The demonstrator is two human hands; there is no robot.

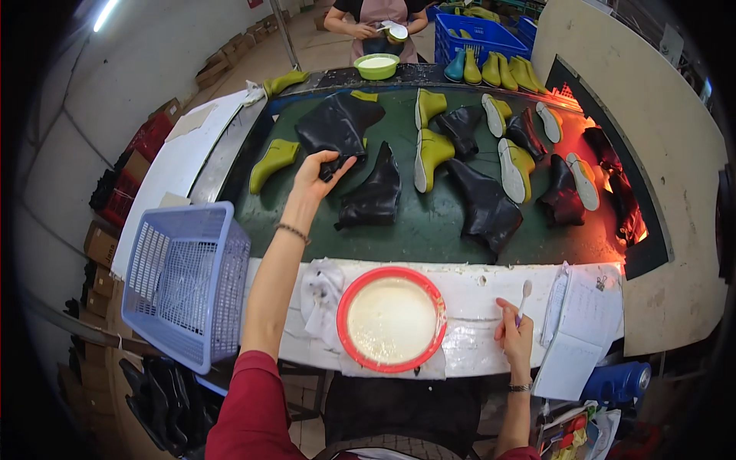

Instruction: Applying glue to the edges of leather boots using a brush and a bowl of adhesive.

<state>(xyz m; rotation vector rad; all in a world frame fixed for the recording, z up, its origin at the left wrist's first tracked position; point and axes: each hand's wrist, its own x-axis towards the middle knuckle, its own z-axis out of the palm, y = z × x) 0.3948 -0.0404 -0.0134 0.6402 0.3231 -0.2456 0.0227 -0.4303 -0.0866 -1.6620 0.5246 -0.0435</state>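
At eleven o'clock from the red bowl (343,320), your left hand (316,175) pinches a black boot upper (334,127), probably positioning it, which calls for gentle release; at three, your right hand (516,335) curls around a brush (527,290).

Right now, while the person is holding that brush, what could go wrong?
Two or three things, maybe. The red bowl of creamy liquid sits open near the table's front edge, so a bumped arm might spill it. The brush in the right hand is close to the papers; if it's wet, they could get smeared. And the black boot piece at the left hand might knock the nearby yellow-green boot.
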